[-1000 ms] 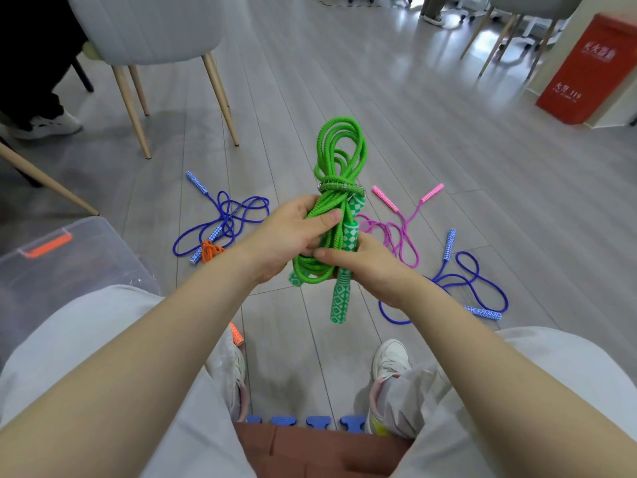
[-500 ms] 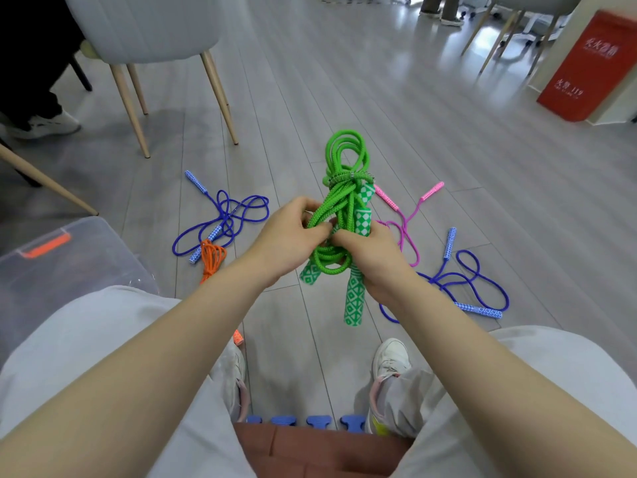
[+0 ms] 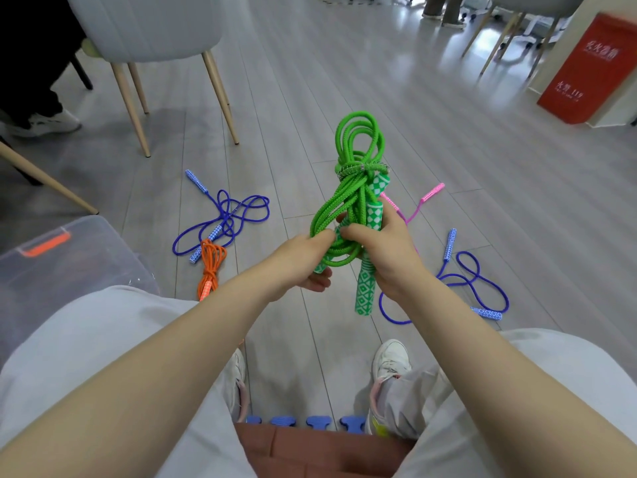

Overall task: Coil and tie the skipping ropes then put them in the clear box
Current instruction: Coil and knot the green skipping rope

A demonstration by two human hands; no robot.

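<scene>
Both hands together at frame centre, clamped on the same bundle. Left hand (image 3: 303, 260) pinches the lower loops of the bright green braided skipping rope (image 3: 355, 188); right hand (image 3: 386, 250) grips the rope middle plus one green-and-white diamond-patterned handle (image 3: 365, 288), which hangs down toward 6 o'clock. Second handle top pokes up beside the coil. Coil loops stand up toward 12 o'clock, cinched by a wrap with a metallic-looking band near the top. Bundle is held in the air above the grey plank floor (image 3: 448, 167), not in the box.

Clear plastic storage box with orange latch (image 3: 86, 257) sits at 9 o'clock, by the left knee. Loose on the floor: blue rope with blue-white handles (image 3: 224, 219) at 10 o'clock, an orange rope bundle (image 3: 210, 267) just beside it, pink thin rope (image 3: 420, 205) at 2 o'clock partly hidden behind the right hand, another blue rope (image 3: 475, 288) at 3 o'clock.

Judgement: tying step, knot not obviously finished.

Risks:
- Wrap looks loose low down; if either hand lets go early, loops likely spring open and the coil undoes.
- Dangling handle can swing and drag the tail out of the wrap.
- Upper loops uneven; may snag when pushed into the box.
- Loose ropes lie near the feet: tangle or trip hazard.
</scene>
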